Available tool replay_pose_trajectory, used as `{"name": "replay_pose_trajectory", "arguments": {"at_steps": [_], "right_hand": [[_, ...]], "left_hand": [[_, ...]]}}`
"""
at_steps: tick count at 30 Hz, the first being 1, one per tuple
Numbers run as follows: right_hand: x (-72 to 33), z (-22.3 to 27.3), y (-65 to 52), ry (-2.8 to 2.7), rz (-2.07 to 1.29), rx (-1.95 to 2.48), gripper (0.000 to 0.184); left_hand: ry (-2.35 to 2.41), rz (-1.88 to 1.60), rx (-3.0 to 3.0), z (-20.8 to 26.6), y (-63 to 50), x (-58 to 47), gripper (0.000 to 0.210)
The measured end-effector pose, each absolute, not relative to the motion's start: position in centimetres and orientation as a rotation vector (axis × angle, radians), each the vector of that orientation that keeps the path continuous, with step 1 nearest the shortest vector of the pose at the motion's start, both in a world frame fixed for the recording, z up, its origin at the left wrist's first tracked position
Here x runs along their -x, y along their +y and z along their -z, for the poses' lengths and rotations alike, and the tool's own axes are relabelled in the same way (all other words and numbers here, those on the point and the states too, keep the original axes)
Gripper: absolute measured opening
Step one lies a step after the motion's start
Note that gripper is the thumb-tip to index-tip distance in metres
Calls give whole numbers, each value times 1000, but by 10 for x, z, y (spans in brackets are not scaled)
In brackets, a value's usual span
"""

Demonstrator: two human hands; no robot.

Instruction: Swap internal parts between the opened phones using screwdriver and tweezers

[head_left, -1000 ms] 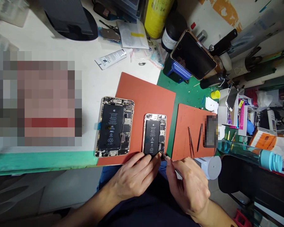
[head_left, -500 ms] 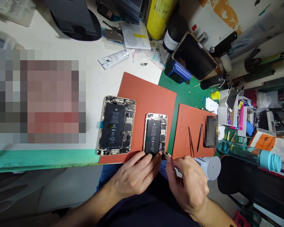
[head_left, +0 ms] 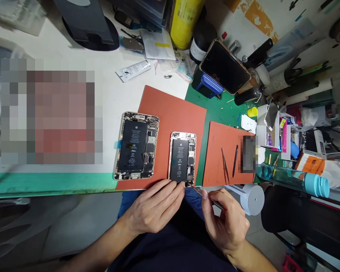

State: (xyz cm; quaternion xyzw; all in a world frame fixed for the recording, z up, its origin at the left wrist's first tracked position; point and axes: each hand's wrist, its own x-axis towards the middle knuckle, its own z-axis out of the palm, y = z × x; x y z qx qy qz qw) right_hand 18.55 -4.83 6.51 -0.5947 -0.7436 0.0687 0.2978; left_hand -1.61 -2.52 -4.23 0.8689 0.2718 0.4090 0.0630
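A smaller opened phone (head_left: 180, 156), with its black battery and circuit board bare, lies on a reddish-brown mat (head_left: 175, 109). My left hand (head_left: 155, 206) holds its lower end, fingers close together and fingertips on the edge; the thumb is hidden. In my right hand (head_left: 226, 219) is a slim metal screwdriver (head_left: 198, 190), pinched between thumb and fingers. Its tip is at the phone's lower right corner, beside my left fingertips. Left of that phone lies a larger opened phone (head_left: 136, 145), also showing its battery and board.
Tweezers (head_left: 224, 166) and a black stick tool (head_left: 235, 160) lie on a second mat (head_left: 215, 151). Behind are a phone on a stand (head_left: 225, 66), a glue tube (head_left: 134, 70) and a yellow can (head_left: 185, 22). A blue bottle (head_left: 294, 179) lies at right.
The whole view has shifted slightly, so things sit a little further left and up. The screwdriver stays at the phone's lower right corner, its shaft showing more between my hands.
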Motion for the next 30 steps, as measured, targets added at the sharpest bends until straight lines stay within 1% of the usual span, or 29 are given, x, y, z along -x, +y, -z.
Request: {"name": "replay_pose_trajectory", "arguments": {"at_steps": [13, 22, 30], "right_hand": [[-183, -61, -44, -2013, -197, 1533, 20], [-181, -65, -42, -2020, -199, 1506, 25], [-179, -70, -40, -2093, -238, 1480, 21]], "left_hand": [[832, -1184, -2631, 45, -27, 15, 36], [845, -1187, -2641, 41, -24, 15, 36], [860, -1203, -2627, 37, -23, 16, 34]]}}
